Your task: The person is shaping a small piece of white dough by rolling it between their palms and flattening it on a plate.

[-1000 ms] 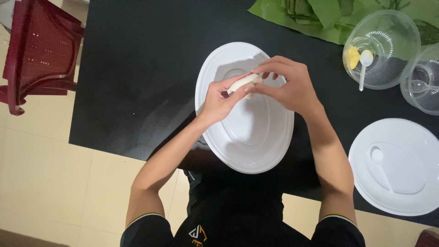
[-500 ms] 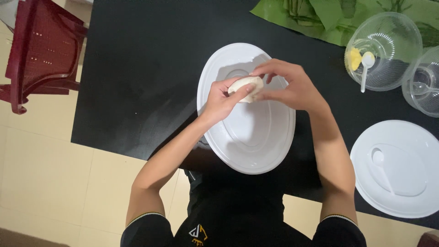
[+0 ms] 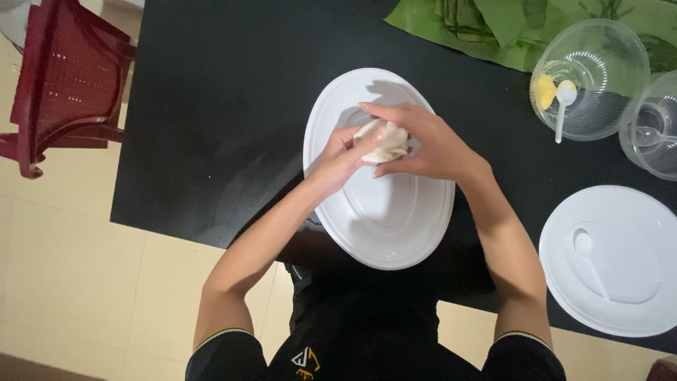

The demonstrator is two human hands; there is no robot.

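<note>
A pale lump of dough (image 3: 381, 141) is held above a large white oval plate (image 3: 381, 219) on the black table (image 3: 226, 106). My left hand (image 3: 341, 156) grips the dough from the left, its fingers curled under it. From the right, my right hand (image 3: 423, 144) wraps over the dough's top and side. Both hands press on the lump together.
A clear plastic bowl (image 3: 592, 77) with a yellow piece and a white spoon stands at the back right, another clear bowl (image 3: 652, 127) beside it. A second white plate (image 3: 613, 261) with a spoon lies at right. Green banana leaves (image 3: 508, 25) lie at the back. A dark red plastic chair (image 3: 60, 77) stands left.
The dough has gone from a flat, long piece between the fingertips to a folded, rounder lump held deeper in both hands. Hands stay over the plate.
</note>
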